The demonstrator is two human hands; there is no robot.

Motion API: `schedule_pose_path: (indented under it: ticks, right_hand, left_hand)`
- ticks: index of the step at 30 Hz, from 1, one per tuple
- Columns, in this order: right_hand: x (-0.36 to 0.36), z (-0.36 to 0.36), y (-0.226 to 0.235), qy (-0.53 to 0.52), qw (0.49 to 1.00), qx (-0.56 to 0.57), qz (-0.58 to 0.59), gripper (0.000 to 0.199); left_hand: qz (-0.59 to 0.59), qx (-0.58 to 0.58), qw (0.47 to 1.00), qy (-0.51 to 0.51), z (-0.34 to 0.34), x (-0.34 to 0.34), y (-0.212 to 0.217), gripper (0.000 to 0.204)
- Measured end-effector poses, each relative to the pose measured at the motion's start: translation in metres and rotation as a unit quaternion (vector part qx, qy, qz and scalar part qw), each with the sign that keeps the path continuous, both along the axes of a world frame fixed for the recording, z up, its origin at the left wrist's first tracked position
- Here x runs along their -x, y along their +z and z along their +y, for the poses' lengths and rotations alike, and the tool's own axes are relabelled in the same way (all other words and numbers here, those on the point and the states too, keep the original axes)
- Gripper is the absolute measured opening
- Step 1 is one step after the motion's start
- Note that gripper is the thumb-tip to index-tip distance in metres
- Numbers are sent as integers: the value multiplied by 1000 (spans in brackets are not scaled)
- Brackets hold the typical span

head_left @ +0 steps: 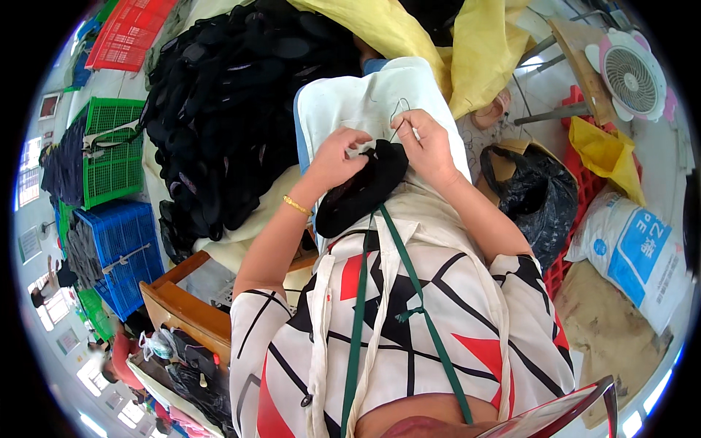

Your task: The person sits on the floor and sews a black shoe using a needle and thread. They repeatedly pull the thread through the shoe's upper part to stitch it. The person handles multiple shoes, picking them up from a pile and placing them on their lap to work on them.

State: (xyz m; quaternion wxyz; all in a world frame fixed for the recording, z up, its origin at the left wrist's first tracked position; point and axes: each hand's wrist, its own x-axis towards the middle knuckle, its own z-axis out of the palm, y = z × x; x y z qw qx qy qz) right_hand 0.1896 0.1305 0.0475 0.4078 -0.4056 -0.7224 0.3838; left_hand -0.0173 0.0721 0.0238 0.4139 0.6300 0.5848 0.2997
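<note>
Black fabric piece (361, 188) lies on the white cloth (350, 102) over the lap, mid-stitch by the look of it; going left to right, green crate (109, 150) and blue crate (120, 248), then a heap of black pieces (234, 102). Left hand (332, 157) has fingers curled, pinching the piece's top edge; right hand (427, 146) is pressed together at the fingertips, seemingly pinching a thin needle or thread, too fine to tell. Further right: black bag (537, 197), fan (631, 73); next pull likely needs the edge held taut.
</note>
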Motion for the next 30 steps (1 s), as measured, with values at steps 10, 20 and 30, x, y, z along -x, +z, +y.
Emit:
schedule_pose_path:
  ticks: [10, 20, 30]
  right_hand:
    - [-47, -30, 28, 128, 977, -102, -137, 6]
    - [-57, -26, 11, 165, 906, 386, 54, 9]
    - [0, -20, -41, 128, 951, -30, -279, 5]
  left_hand:
    - [9, 265, 964, -4, 7, -32, 13, 30]
    - [56, 121, 991, 25, -13, -15, 7, 21]
    - [8, 131, 991, 16, -5, -5, -3, 17]
